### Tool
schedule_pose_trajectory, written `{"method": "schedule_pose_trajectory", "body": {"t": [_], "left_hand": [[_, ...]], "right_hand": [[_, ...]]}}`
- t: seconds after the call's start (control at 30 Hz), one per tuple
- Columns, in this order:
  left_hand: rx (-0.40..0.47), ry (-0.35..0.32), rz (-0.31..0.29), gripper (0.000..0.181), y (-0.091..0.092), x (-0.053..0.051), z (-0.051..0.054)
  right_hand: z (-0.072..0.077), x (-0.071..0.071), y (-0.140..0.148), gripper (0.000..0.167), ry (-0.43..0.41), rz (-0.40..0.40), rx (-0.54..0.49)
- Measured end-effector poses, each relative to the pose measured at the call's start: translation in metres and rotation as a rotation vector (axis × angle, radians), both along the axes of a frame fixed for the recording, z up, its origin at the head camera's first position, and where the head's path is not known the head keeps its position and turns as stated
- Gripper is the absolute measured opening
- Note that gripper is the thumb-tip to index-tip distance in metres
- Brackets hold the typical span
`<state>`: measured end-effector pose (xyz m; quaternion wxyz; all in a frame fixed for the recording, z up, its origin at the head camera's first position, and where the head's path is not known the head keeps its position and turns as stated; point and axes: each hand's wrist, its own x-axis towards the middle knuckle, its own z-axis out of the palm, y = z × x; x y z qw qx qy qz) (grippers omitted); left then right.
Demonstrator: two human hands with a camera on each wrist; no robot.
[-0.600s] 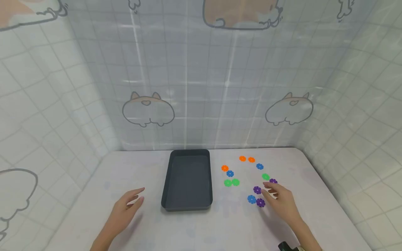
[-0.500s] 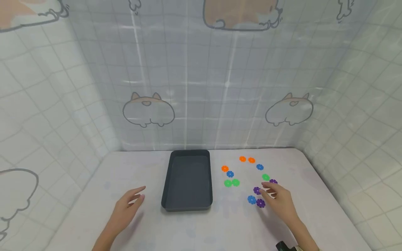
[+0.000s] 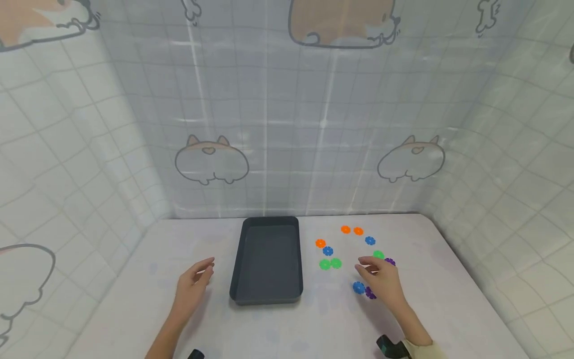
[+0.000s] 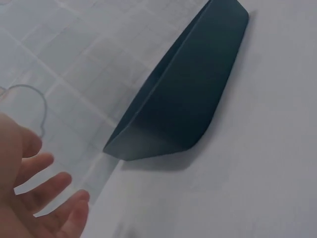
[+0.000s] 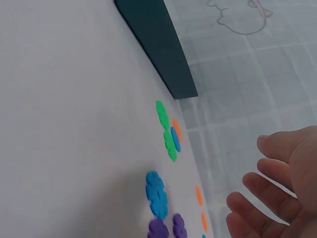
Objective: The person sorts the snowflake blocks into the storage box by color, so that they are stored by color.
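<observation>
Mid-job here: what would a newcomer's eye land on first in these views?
Probably the bright orange, blue, green and purple flower-shaped discs, scattered on the white table right of the tray, with the right hand hovering over some of them. Next, the dark rectangular tray mid-table, the left hand on its left. Behind hangs a grid-patterned backdrop with cartoon dogs.

Printed sheeting around a pale worktop, three sides visible.
Rear panel: grey grid, glossy streaks; two dog rumps printed low, well apart; tan dog figure at top, between two bones. Left panel: grid, cloud-like outline low down. Right panel: grid. Worktop faintly blotched, far right corner rounded.
</observation>
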<state>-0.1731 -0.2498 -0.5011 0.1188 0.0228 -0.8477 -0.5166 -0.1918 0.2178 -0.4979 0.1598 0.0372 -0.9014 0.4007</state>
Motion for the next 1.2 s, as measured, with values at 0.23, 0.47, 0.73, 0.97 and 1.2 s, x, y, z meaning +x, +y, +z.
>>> {"method": "schedule_pose_trajectory", "body": {"t": [0.23,0.47,0.73,0.97,1.2], "left_hand": [[0.065,-0.036,0.033,0.035,0.016,-0.015,-0.006],[0.082,-0.060,0.059,0.032,0.028,-0.020,-0.015],[0.119,-0.084,0.071,0.034,0.042,-0.030,-0.025],[0.086,-0.078,0.099,0.035,0.053,-0.039,-0.028],[0.056,-0.078,0.094,0.037,0.057,-0.042,-0.029]], "right_hand": [[-0.007,-0.019,-0.009,0.022,-0.019,-0.008,-0.030],[-0.014,-0.029,-0.021,0.021,-0.077,-0.001,-0.078],[-0.021,-0.044,-0.032,0.023,-0.104,-0.020,-0.125],[-0.028,-0.061,-0.045,0.026,-0.147,-0.033,-0.146],[-0.032,-0.075,-0.056,0.025,-0.135,-0.019,-0.170]]}}
